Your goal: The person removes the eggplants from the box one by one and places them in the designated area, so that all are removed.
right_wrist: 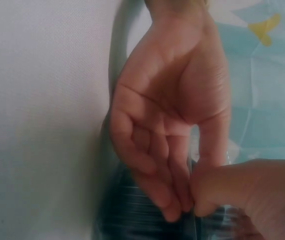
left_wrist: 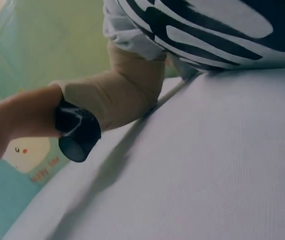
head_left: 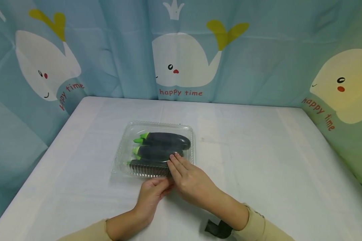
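Observation:
A clear plastic container (head_left: 123,147) with its lid down holds several dark eggplants (head_left: 166,140) with green stems. At its front edge the left hand (head_left: 149,197) pinches the rim between thumb and fingers; the right wrist view shows this left hand (right_wrist: 167,100) palm toward the camera. The right hand (head_left: 196,184) lies over the front right corner, its straight fingers resting on the lid. Low in the right wrist view, the right hand (right_wrist: 257,195) has its thumb at the edge beside the left fingertips. In the left wrist view only the right forearm shows clearly.
A white-covered table (head_left: 259,167) extends around the container. A blue curtain (head_left: 123,67) with whale prints stands behind it. A black strap (head_left: 218,229) sits at the right wrist, near the beige sleeve (head_left: 256,224).

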Motion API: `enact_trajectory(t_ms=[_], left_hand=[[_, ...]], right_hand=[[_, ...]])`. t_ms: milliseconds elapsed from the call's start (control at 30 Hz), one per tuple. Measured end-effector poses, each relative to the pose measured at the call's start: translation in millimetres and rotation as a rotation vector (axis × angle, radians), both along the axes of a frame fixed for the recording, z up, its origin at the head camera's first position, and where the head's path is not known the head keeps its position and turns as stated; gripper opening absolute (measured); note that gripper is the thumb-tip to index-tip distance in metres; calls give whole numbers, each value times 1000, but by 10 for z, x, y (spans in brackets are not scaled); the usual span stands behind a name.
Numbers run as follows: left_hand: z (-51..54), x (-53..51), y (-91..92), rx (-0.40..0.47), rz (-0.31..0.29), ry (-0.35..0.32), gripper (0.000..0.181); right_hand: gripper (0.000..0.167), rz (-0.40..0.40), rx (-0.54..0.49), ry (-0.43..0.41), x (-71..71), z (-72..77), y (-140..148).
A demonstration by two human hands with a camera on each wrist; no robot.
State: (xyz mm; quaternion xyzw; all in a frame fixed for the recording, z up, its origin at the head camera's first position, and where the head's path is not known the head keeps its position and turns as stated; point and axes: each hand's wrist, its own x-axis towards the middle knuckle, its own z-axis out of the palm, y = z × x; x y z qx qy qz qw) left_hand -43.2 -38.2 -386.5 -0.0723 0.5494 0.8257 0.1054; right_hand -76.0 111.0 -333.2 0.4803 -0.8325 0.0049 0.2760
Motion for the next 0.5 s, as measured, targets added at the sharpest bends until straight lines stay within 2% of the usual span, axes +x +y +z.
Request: enact_trajectory(t_ms=[233,400,500], left_hand=[[-33,-24,13,-5,8,34,26],[-57,-36,9,-32,-16,82,27],[-70,-41,8,-32,-31,94,28]], right_hand=[[49,12,14,-26,-18,13,8],[52,28,34,-99,-30,68,67],[53,21,30,-105,-37,90,91]])
